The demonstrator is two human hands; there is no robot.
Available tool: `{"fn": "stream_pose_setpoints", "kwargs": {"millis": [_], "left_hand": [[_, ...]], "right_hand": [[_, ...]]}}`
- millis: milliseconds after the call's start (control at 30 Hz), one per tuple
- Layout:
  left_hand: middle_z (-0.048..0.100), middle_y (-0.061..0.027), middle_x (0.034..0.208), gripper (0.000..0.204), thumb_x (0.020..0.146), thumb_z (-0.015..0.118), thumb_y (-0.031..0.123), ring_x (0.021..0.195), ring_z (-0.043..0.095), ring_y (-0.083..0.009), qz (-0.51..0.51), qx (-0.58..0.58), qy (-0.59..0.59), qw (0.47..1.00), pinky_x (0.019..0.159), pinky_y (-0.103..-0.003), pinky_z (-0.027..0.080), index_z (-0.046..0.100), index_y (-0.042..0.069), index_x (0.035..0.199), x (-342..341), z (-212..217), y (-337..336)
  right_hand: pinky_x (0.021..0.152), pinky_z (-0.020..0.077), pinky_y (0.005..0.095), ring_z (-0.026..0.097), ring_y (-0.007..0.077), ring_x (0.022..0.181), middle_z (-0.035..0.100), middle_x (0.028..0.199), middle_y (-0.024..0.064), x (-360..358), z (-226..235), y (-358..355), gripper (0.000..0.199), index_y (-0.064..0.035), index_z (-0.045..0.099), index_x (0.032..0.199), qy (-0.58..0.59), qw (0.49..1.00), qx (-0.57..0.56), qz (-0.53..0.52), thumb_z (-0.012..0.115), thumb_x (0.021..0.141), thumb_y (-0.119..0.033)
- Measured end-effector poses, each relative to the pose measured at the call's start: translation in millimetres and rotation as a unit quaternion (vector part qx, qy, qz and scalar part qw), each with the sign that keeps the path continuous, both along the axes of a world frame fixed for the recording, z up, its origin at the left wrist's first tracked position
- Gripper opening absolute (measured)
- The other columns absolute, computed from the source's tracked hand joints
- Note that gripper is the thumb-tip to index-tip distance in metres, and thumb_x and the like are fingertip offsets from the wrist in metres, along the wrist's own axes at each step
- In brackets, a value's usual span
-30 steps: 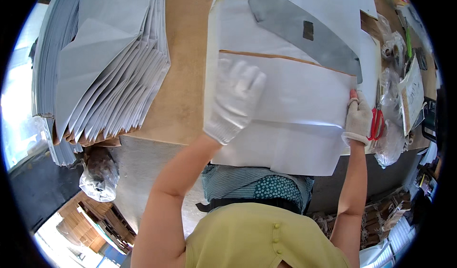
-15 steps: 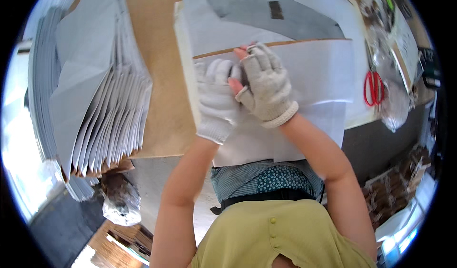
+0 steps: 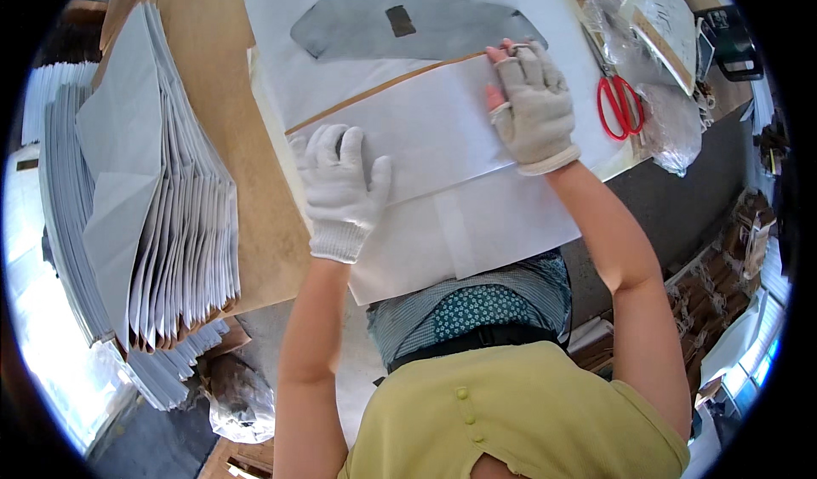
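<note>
Centrally, a folded white paper sheet (image 3: 442, 164) lies on the brown worktable (image 3: 247, 181), its near edge hanging over the table's front toward the person. Both gloved hands rest on it: the left hand (image 3: 340, 190) is spread flat, palm down, on the sheet's left part, while the right hand (image 3: 532, 109), in a fingerless glove, lies open on the upper right with its fingertips (image 3: 502, 54) at the sheet's slanting upper fold, just below a grey curved template (image 3: 408, 26). Red-handled scissors (image 3: 619, 105) lie just right of the right hand, and a fanned stack of folded white sheets (image 3: 153, 215) sits well apart on the left.
</note>
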State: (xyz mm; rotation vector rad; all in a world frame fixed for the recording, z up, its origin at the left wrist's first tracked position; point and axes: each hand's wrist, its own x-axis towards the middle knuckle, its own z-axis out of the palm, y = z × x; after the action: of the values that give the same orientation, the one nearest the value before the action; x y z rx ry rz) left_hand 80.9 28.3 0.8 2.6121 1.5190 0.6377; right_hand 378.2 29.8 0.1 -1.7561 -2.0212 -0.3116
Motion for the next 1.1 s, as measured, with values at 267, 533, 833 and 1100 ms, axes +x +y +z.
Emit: {"fn": "stream_pose_setpoints", "kwargs": {"millis": [267,533,833,1100], "left_hand": [[0.061,-0.0172,0.128,0.045,0.087,0.072,0.019,0.124,0.055,-0.0392,-0.014,0.025,-0.039,0.999,0.115,-0.056,0.036,0.061,0.003,0.128,3.1,7.1,-10.5],[0.056,-0.0222,0.146,0.065,0.092,0.07,0.016,0.136,0.049,-0.0426,-0.002,-0.048,-0.11,0.993,0.117,-0.05,0.036,0.048,0.004,0.152,23.1,76.0,-11.2],[0.064,-0.0159,0.135,0.071,0.088,0.077,0.013,0.127,0.06,-0.0274,0.216,-0.297,-0.437,0.821,0.11,-0.041,0.046,0.048,0.002,0.152,-72.0,45.6,-89.9],[0.073,-0.0106,0.112,0.041,0.074,0.078,0.0,0.104,0.07,-0.0323,-0.034,-0.083,-0.133,0.987,0.095,-0.042,0.055,0.072,0.007,0.115,-117.2,24.4,-136.6]], "right_hand": [[0.111,0.0423,0.0497,0.055,0.0397,0.133,0.061,0.138,0.0181,79.5,2.3,-48.3,0.047,-0.01,0.061,0.14,0.018,0.997,-0.017,-0.079,0.061,0.096,-0.026],[0.096,0.053,0.0345,0.066,0.022,0.11,0.068,0.124,0.0149,64.5,42.7,-40.3,0.038,-0.0001,0.058,0.137,0.452,0.89,-0.023,-0.055,0.062,0.105,-0.021],[0.098,0.0546,0.0279,0.066,0.0153,0.111,0.066,0.131,0.0094,81.1,35.4,-97.0,0.054,0.0008,0.053,0.148,0.558,0.786,-0.26,-0.06,0.069,0.097,-0.005],[0.107,0.0514,0.0382,0.069,0.0289,0.118,0.076,0.116,0.0146,97.5,58.8,-160.2,0.036,-0.003,0.077,0.106,0.196,0.87,-0.382,0.243,0.058,0.081,0.013]]}}
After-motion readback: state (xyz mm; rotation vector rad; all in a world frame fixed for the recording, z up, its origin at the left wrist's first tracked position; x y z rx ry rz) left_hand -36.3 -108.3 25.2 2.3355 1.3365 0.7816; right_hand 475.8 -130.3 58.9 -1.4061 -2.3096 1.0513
